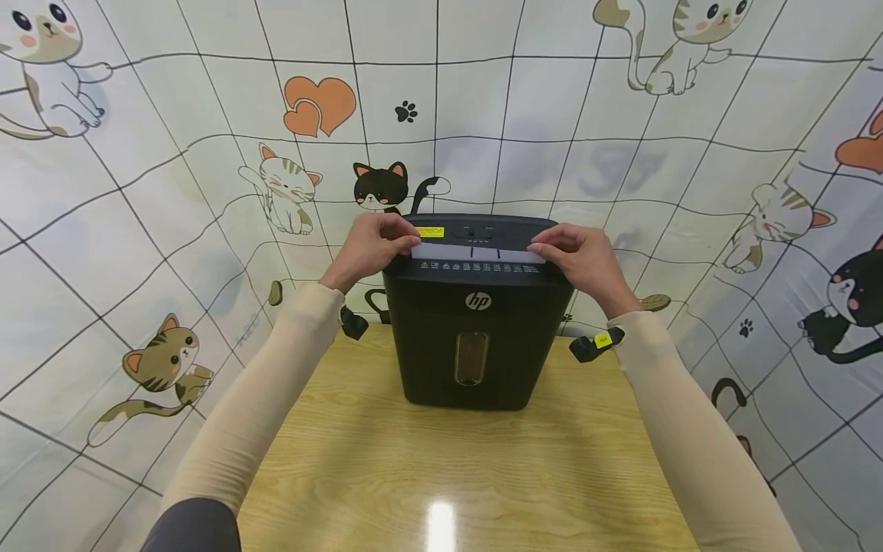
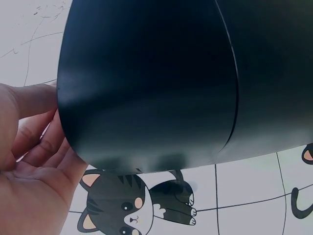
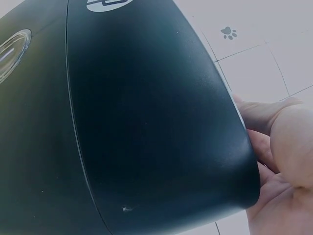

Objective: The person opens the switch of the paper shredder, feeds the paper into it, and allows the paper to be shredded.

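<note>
A black paper shredder [image 1: 428, 330] with an hp logo and a small window stands upright. Along the slot in its top shows a narrow strip of white paper [image 1: 448, 252], crossed by two dark blue marks. My left hand [image 1: 378, 244] pinches the paper's left end between thumb and fingers. At the other end my right hand [image 1: 579, 257] pinches it the same way. The rest of the sheet is hidden. Both wrist views are mostly filled by the shredder's dark front, with the left fingers [image 2: 41, 142] and right fingers [image 3: 261, 147] partly behind its edges.
Under the shredder is a wood-grain table [image 1: 441, 460]. A white cloth [image 1: 469, 100] printed with grid lines and cartoon cats hangs close behind and at both sides. A yellow label [image 1: 431, 231] sits on the shredder's top, near the left fingers.
</note>
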A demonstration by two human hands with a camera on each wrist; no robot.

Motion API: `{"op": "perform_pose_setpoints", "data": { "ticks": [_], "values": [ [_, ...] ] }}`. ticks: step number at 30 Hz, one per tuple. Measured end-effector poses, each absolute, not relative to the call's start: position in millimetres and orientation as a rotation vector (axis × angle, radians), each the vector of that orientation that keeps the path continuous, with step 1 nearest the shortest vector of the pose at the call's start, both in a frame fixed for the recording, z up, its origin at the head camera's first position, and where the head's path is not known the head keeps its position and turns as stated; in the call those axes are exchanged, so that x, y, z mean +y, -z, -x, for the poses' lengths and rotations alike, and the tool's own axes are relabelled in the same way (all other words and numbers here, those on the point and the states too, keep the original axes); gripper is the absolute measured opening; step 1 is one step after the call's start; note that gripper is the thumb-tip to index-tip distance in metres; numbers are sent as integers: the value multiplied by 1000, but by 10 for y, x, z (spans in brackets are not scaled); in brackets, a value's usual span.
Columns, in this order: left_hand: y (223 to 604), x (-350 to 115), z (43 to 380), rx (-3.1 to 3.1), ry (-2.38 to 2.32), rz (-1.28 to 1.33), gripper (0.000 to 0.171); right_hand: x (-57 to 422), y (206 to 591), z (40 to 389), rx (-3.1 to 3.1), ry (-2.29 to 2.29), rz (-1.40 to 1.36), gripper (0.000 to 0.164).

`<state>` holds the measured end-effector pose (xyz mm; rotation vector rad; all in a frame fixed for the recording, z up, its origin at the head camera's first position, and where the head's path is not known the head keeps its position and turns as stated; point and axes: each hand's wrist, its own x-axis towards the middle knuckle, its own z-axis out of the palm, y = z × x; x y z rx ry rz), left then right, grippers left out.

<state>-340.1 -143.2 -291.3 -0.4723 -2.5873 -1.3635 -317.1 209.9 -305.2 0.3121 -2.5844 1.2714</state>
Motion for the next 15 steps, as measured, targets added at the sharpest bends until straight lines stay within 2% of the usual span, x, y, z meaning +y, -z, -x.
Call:
{"op": "perform_pose_setpoints", "data": {
  "ticks": [15],
  "values": [
    [2976, -1523, 3334, -2497, 1372, 548, 17, 2156, 3077, 3072, -2552, -1308, -329, 38]
  ]
}}
